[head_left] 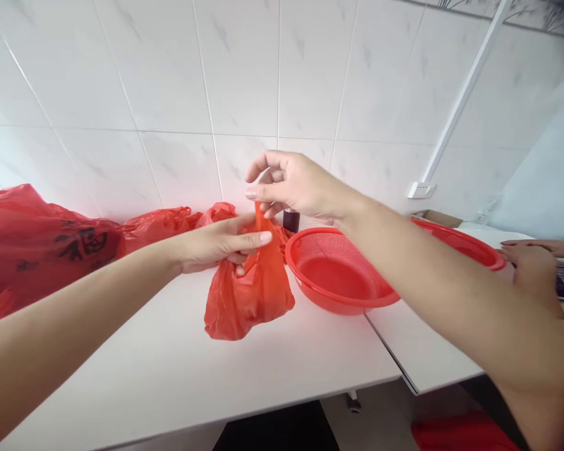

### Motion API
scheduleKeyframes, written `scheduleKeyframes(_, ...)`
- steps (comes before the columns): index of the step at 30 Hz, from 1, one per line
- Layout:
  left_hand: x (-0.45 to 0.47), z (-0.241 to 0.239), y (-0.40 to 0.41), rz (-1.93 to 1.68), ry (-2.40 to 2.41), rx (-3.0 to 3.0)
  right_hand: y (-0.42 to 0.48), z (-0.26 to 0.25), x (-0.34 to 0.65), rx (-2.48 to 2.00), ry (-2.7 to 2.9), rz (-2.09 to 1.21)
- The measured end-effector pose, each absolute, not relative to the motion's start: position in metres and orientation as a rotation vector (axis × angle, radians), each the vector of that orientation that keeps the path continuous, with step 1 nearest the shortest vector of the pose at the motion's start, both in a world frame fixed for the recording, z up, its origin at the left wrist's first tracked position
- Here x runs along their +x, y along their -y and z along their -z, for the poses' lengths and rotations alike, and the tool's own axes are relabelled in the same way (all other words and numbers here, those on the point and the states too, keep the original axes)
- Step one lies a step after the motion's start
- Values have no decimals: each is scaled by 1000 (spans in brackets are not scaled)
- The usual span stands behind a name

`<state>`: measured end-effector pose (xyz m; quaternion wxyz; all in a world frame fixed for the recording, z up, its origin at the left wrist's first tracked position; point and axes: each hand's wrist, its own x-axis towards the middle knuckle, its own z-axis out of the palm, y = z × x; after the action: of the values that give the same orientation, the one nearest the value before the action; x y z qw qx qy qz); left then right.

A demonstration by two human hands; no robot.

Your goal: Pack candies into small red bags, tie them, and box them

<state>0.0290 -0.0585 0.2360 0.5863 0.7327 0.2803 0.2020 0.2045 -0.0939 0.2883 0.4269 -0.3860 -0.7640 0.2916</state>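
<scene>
A small red plastic bag (256, 294) hangs above the white table, its lower part rounded out by contents I cannot make out. My left hand (220, 244) is closed around the upper part of the bag, with the thumb lying across its front. Just above, my right hand (282, 185) pinches the narrow top end of the bag between thumb and fingers. Right of the bag, a red mesh basket (338, 275) sits on the table; nothing shows inside it.
Large red bags (51, 250) line the wall on the left, one bearing a black character. A dark cylindrical object (291, 219) stands behind my hands. Beyond my right forearm are a second red basket (465, 241) and another person's hands (536, 263). The white table (216, 388) has a seam at right.
</scene>
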Motion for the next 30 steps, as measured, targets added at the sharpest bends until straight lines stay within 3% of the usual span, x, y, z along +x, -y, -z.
scheduleKeyframes(5, 27, -230, 53, -545, -765, 1696, 81, -254, 202, -856, 1835, -708)
scheduleKeyframes(10, 18, -221, 47, -644, -814, 1585, 76, -218, 218, -874, 1872, -920)
scheduleKeyframes(18, 8, -216, 41, -628, -855, 1658, 77, -206, 204, -953, 1839, -611)
scheduleKeyframes(25, 0, -212, 32, -729, -755, 1625, 90, -199, 196, -920, 1815, -522)
scheduleKeyframes(30, -4, -218, 32, -606, -729, 1870, 102, -192, 196, -823, 1870, -575)
